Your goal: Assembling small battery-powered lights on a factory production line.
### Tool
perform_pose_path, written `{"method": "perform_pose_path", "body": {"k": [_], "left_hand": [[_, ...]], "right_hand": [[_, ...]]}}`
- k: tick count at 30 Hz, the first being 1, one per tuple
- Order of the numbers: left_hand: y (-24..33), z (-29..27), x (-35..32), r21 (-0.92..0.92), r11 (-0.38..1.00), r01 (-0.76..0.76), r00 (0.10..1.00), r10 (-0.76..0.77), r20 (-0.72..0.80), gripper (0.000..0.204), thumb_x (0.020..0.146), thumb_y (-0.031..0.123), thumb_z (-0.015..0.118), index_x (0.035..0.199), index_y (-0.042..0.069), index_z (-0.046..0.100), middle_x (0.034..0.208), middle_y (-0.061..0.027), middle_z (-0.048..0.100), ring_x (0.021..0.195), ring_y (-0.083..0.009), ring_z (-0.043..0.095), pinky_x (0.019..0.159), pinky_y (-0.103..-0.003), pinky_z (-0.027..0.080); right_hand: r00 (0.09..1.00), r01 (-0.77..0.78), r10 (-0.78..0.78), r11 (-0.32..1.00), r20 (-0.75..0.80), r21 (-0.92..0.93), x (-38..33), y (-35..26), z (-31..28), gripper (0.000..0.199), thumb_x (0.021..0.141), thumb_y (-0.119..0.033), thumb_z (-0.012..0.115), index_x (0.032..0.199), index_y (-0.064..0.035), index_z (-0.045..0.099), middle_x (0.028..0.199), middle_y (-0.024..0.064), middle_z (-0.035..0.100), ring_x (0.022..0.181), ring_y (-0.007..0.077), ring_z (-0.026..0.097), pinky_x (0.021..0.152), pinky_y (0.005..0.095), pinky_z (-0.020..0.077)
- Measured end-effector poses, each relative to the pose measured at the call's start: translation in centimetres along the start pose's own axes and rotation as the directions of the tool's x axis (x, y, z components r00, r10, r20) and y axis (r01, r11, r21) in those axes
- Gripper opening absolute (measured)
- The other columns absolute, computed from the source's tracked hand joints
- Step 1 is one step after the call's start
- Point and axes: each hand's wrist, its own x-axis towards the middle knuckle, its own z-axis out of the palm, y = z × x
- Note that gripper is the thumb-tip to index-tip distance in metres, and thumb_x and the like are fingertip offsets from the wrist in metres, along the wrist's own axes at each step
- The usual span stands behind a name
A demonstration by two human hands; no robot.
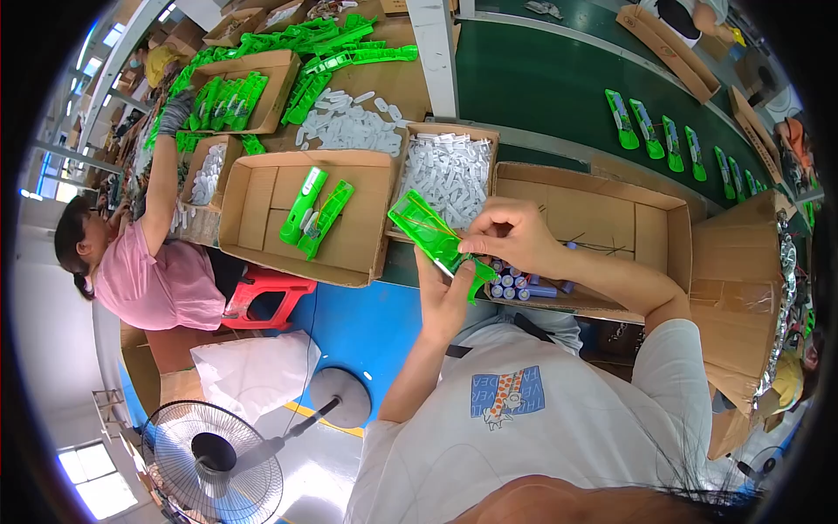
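Observation:
A bright green plastic half-shell casing [421, 225] is held at a tilt in front of my chest. My left hand [443, 301] grips it from below, thumb on its near end. Thin reddish wires run inside the casing to the fingertips of my right hand [517, 236], pinched together at its right edge. What else the fingertips cover is hidden. Below my right hand, purple cylindrical battery cells [515, 286] lie in a cardboard box [642, 214] with some loose thin wires. Left of my hands, two green casings [319, 218] lie in another cardboard box [249, 214].
A box of small white plastic parts [447, 170] stands beyond my hands, with a loose white pile [349, 127] beside it. Green casings [672, 144] stand in a row on a dark green conveyor [524, 79]. At left, a gloved co-worker [161, 271] reaches over boxes. A fan [214, 454] stands behind.

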Motion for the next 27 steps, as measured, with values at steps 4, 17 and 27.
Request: {"method": "perform_pose_path", "body": {"k": [4,17,27], "left_hand": [[-0.2,-0.5,0.3,-0.120,0.992,0.027,0.999,-0.030,-0.019,0.046,0.089,-0.009,0.048,0.129,0.005,0.031,0.113,-0.0085,0.049,0.104,-0.0156,0.053,0.088,-0.031,0.047],[-0.7,-0.6,0.6,0.082,0.997,0.000,0.999,-0.003,0.039,0.058,0.085,-0.006,0.043,0.138,0.008,0.024,0.114,-0.0113,0.049,0.106,-0.0171,0.052,0.082,-0.032,0.050],[-2.3,-1.1,0.3,-0.082,0.978,0.192,0.979,-0.196,-0.052,0.056,0.097,0.009,0.042,0.149,0.014,0.022,0.116,-0.0050,0.051,0.100,-0.0133,0.052,0.085,-0.029,0.047]], "right_hand": [[0.990,-0.024,0.001,0.986,0.142,0.163,0.4,0.2,-0.3,0.012,0.085,-0.012,0.073,0.084,-0.0011,0.069,0.078,0.0033,0.059,0.065,0.0071,0.054,0.054,0.0216,0.0394],[0.987,0.005,-0.002,1.000,0.158,-0.020,1.1,-2.1,-1.0,0.007,0.087,-0.010,0.067,0.087,-0.0030,0.065,0.074,-0.0008,0.054,0.064,0.0020,0.050,0.053,0.0215,0.0370],[0.838,0.458,-0.540,0.612,0.082,-0.645,-2.1,0.2,1.1,0.016,0.069,-0.005,0.072,0.075,-0.0081,0.058,0.064,0.0036,0.051,0.053,0.0197,0.054,0.041,0.0322,0.0424]]}}
